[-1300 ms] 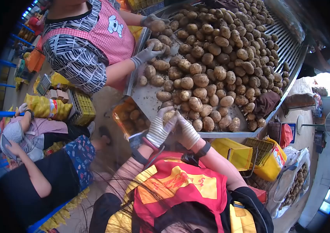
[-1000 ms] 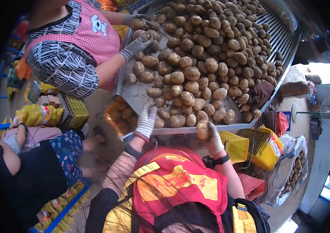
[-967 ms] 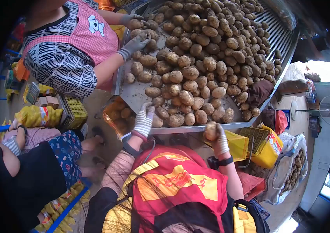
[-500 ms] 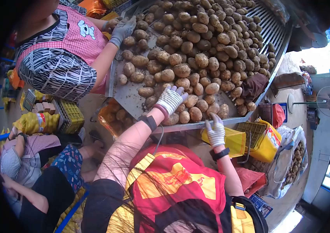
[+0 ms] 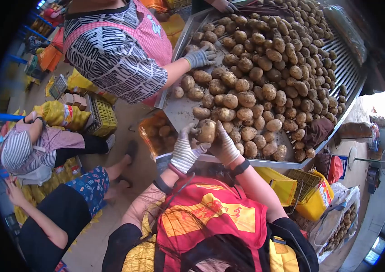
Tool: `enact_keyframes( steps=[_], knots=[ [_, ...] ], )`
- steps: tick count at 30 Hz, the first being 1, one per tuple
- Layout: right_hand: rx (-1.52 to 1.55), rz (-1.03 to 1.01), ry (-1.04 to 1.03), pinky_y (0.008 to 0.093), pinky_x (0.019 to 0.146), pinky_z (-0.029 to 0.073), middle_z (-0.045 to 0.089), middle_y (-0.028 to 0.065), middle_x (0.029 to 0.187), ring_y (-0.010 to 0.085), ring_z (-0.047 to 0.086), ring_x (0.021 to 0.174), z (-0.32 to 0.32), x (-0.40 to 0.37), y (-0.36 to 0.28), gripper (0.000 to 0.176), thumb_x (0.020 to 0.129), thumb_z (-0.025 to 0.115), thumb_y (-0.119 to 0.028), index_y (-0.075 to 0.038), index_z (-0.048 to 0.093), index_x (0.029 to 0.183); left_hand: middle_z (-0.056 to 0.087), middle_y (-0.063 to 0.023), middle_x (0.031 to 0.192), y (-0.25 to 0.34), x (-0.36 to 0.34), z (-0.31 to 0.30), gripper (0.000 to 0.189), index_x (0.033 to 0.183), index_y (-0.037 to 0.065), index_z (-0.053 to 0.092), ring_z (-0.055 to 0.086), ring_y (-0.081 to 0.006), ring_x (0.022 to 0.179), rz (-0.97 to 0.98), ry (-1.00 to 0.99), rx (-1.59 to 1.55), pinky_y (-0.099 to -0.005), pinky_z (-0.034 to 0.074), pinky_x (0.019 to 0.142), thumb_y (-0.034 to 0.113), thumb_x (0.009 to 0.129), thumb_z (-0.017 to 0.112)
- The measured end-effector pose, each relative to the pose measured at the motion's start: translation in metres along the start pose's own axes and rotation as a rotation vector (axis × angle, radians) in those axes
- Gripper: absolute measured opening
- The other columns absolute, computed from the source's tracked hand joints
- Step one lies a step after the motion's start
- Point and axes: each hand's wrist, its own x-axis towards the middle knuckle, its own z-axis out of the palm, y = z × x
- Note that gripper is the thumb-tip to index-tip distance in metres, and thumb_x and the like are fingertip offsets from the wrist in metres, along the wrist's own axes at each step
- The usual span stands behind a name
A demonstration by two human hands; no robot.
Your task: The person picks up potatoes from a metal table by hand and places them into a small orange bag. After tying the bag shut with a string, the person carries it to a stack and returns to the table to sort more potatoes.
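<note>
A large brown potato (image 5: 207, 132) is held up in front of me, between my two gloved hands at the near edge of the metal sorting table (image 5: 181, 109). My left hand (image 5: 186, 147), in a striped white glove, curls its fingers around the left side of it. From the right, my right hand (image 5: 225, 144) presses on it, fingers pointing upward. Just past my hands lies a broad heap of soil-marked potatoes (image 5: 265, 68). Whether my left hand grips a second potato behind its fingers is hard to make out.
A co-worker's gloved hand (image 5: 200, 57) rests on potatoes at the left of the table. A dark cloth (image 5: 318, 133) lies at the right rim. Below the edge stand a bag of potatoes (image 5: 159, 131) and a yellow crate (image 5: 312, 192). People sit at the left.
My hands, apart at the table's edge before, have come together around a potato. The co-worker's hand has shifted, and the whole view has swung leftward.
</note>
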Motion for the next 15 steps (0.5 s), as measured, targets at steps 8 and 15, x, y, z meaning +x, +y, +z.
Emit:
enact_keyframes(
  steps=[8, 15],
  knots=[
    [-0.109, 0.44, 0.042, 0.0298, 0.051, 0.055, 0.069, 0.007, 0.093, 0.0196, 0.067, 0.07, 0.033, 0.017, 0.019, 0.074, 0.082, 0.043, -0.08, -0.016, 0.059, 0.115, 0.058, -0.0163, 0.119, 0.041, -0.001, -0.017, 0.067, 0.131, 0.004, 0.048, 0.06, -0.0269, 0.106, -0.019, 0.11, -0.04, -0.0385, 0.05, 0.092, 0.052, 0.087, 0.066],
    [-0.161, 0.474, -0.027, 0.0272, 0.051, 0.052, 0.069, 0.008, 0.091, 0.0191, 0.067, 0.07, 0.054, 0.011, 0.019, 0.09, 0.074, 0.034, -0.09, -0.014, 0.061, 0.115, 0.06, -0.0134, 0.118, 0.063, -0.001, -0.036, 0.064, 0.134, 0.004, 0.045, 0.064, -0.0243, 0.102, -0.082, 0.065, -0.32, -0.0372, 0.055, 0.083, 0.049, 0.091, 0.062]
  ],
)
